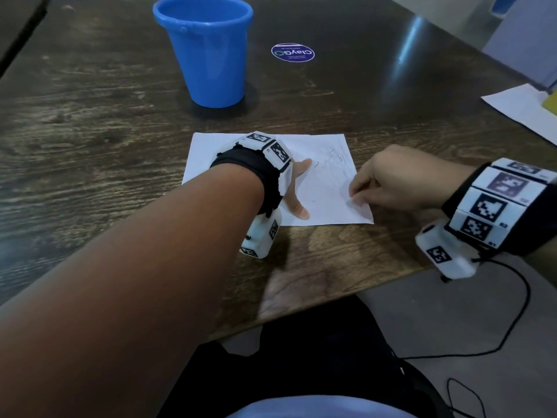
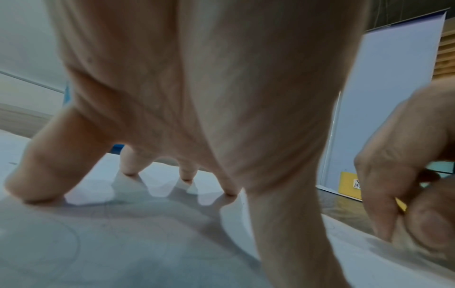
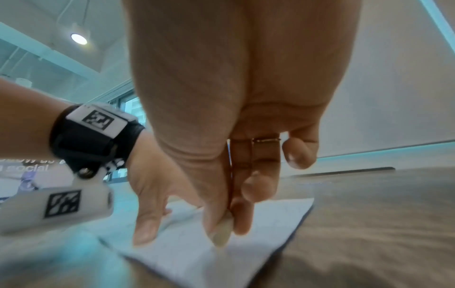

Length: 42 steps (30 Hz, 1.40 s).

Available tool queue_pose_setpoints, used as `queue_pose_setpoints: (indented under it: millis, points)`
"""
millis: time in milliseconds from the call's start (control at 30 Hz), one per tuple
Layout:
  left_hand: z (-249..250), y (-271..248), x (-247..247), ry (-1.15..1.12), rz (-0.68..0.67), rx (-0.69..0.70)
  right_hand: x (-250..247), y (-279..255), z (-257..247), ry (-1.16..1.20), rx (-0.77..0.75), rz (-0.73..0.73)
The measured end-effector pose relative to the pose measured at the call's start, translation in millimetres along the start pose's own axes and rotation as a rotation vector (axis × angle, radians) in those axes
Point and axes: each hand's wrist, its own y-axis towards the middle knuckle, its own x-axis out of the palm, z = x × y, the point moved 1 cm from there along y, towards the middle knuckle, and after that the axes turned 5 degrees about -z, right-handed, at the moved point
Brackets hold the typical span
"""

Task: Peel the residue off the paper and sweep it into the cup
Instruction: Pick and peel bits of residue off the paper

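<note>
Blue plastic cup (image 1: 204, 49): upright, upper left of the head view, on the dark wood-grain table (image 1: 90, 116), well apart from the white paper sheet (image 1: 319, 203) at centre. Left hand (image 2: 172, 97): fingers spread, tips pressing the sheet. Right hand (image 1: 391, 179): right of centre, thumb and fingers pinching a small pale eraser-like piece (image 3: 221, 231) against the sheet's near right corner.

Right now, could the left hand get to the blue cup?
Probably yes. The left hand presses its spread fingers on the paper, and only bare table lies between it and the cup. But lifting it would let go of the paper.
</note>
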Motion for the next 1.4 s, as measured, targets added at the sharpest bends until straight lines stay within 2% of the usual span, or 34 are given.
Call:
queue_pose_setpoints:
  millis: [100, 200, 233, 367, 567, 700, 767, 900, 1100, 1200, 1233, 1400]
  points:
    - [0.7, -0.9, -2.1, 0.009, -0.023, -0.012, 12.1, 1.7, 0.7, 0.010, -0.027, 0.037]
    - [1.1, -0.9, -5.7, 0.018, -0.038, -0.024, 7.6, 1.6, 2.2, 0.092, -0.088, 0.306]
    - [1.6, -1.0, -6.5, 0.019, -0.037, -0.029, 5.9, 1.9, 0.2, 0.118, -0.096, 0.337]
    - [2.7, 0.1, -4.9, 0.016, -0.025, -0.027, 15.1, 10.3, -14.1, 0.008, -0.149, 0.163]
    - [0.3, -0.2, -3.5, -0.015, -0.026, -0.021, 15.9, 7.3, -21.1, -0.013, -0.181, 0.067]
    - [1.7, 0.7, -2.8, -0.031, -0.026, -0.020, 7.8, 1.3, -26.8, -0.034, -0.180, -0.064]
    - [1.5, 0.0, -3.1, -0.022, -0.018, -0.022, 0.5, 7.3, -27.3, -0.045, -0.169, -0.041]
    - [1.2, -4.8, -1.0, -0.034, 0.019, 0.024, -8.2, 27.0, -30.1, -0.025, -0.176, 0.094]
    - [-2.5, 1.0, 7.0, -0.120, 0.018, 0.035, 7.5, 16.9, -39.3, -0.108, -0.304, -0.009]
    - [-1.6, 3.1, 3.9, -0.080, 0.001, 0.009, 2.9, 3.5, -34.9, -0.113, -0.297, -0.125]
    - [-1.3, 3.7, 2.8, -0.062, -0.001, 0.002, 0.4, 2.9, -33.8, -0.096, -0.286, -0.123]
    - [0.1, -0.5, -2.2, -0.004, 0.018, 0.003, -7.1, 16.9, -26.8, -0.026, -0.175, 0.166]
